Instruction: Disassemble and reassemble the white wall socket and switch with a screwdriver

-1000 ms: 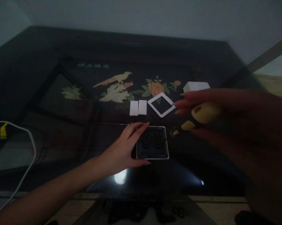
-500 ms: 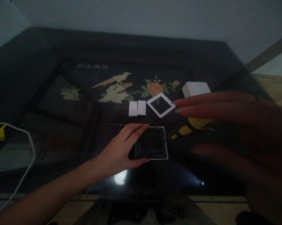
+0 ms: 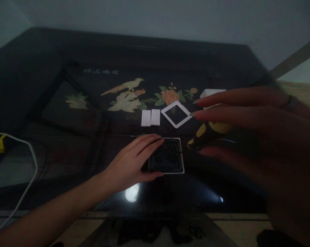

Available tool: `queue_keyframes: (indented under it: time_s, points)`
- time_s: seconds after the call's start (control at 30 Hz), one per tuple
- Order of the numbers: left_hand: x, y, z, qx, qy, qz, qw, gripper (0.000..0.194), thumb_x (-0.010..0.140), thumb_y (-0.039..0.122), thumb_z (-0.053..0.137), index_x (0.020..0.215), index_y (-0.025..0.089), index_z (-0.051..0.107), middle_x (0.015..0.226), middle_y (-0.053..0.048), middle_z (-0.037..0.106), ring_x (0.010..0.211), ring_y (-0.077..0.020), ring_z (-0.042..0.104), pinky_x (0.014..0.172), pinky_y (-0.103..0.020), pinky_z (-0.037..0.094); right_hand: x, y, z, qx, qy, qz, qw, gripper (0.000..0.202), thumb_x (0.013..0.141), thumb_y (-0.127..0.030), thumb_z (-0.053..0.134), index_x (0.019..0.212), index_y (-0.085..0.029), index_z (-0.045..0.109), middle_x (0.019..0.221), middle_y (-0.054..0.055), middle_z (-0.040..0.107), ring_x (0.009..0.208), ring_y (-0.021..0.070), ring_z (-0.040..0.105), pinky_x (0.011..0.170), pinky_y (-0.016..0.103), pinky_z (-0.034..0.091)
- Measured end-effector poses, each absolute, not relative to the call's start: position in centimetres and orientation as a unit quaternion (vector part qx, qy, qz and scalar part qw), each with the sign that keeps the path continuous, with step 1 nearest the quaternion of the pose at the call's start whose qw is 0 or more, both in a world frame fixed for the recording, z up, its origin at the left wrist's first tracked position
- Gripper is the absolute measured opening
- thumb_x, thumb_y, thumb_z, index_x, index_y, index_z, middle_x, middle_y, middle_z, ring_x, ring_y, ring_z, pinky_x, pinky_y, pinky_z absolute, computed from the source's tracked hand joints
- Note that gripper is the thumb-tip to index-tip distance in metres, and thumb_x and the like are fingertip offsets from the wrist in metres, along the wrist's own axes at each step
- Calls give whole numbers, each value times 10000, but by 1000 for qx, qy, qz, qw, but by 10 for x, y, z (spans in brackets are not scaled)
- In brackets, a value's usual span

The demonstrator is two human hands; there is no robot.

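My left hand [image 3: 130, 163] grips the left side of a square wall switch [image 3: 167, 168], fingers over its far edge and thumb at its near edge. Its dark inside faces up, with a pale rim around it. At the right, my right hand [image 3: 237, 127] is large, dim and partly blurred. Its fingers and thumb are around the black and yellow handle of a screwdriver [image 3: 201, 131], whose thin dark end reaches the switch's right edge. How firmly the fingers press on the handle is hard to see. A white square frame [image 3: 168, 117] lies just beyond the fingertips.
Two small white rectangular plates [image 3: 146, 118] lie side by side beyond the switch. A white box-shaped piece [image 3: 208, 92] is partly hidden behind my right hand. A white cable [image 3: 32, 154] with a yellow tag [image 3: 0, 144] runs along the left of the dark glossy table [image 3: 118, 44].
My right thumb has come up and left against the screwdriver handle, and the fingers have spread a little and shifted. The handle has tilted slightly. My left hand stays on the switch.
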State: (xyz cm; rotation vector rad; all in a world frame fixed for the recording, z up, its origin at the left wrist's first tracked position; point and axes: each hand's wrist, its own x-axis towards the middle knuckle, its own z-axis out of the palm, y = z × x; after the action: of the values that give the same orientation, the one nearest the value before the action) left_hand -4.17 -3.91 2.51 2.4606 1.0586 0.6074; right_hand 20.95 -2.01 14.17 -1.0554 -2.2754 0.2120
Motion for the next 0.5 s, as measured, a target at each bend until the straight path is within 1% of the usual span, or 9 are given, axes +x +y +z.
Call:
queue_keyframes:
  time_s: [0.07,0.13,0.23,0.3,0.37,0.43,0.5]
  points:
    - [-42,-39,26,883,370,219,190,670,870,396,677,1448,180,414,1417,-168,543,1339,-335,493,1104,-545,444,207,-19,140,-390,-855,53,339,296,864,-232,684,1142,-332,663,1118,-55,713,1025,168,696,904,294,582]
    - [-41,-40,25,890,356,219,184,672,883,419,661,1455,182,400,1424,-170,543,1354,-328,487,1121,-551,424,207,-20,139,-401,-850,41,340,318,874,-221,679,1172,-331,658,1083,-62,724,989,157,702,869,280,577]
    - [-39,-41,24,899,341,212,173,775,858,516,668,1473,161,358,1479,-197,487,1406,-338,429,1164,-576,352,213,-23,140,-413,-855,80,302,397,909,-247,636,1268,-414,601,1182,-97,704,1065,166,683,858,294,566]
    - [-37,-41,22,903,341,203,166,769,866,487,670,1469,134,350,1508,-214,448,1435,-332,388,1177,-568,333,216,-23,141,-397,-867,120,276,393,944,-280,580,1299,-446,561,1306,-116,645,1176,177,632,941,319,546]
    - [-37,-43,20,905,341,196,159,701,891,412,657,1456,120,363,1517,-215,437,1443,-314,379,1173,-545,352,215,-22,141,-380,-873,124,278,386,923,-271,613,1275,-425,571,1367,-103,595,1229,188,589,1004,333,514]
    - [-36,-44,20,909,338,194,149,653,901,386,646,1439,121,387,1513,-210,445,1439,-306,387,1158,-530,384,211,-21,141,-386,-864,94,309,376,868,-247,694,1203,-399,615,1283,-70,614,1164,183,602,954,314,520]
    - [-36,-44,20,913,333,195,134,621,907,388,638,1420,120,414,1501,-210,462,1428,-308,405,1144,-524,406,207,-21,141,-398,-850,70,337,311,861,-266,710,1143,-384,647,1145,-47,633,1041,167,626,851,292,539]
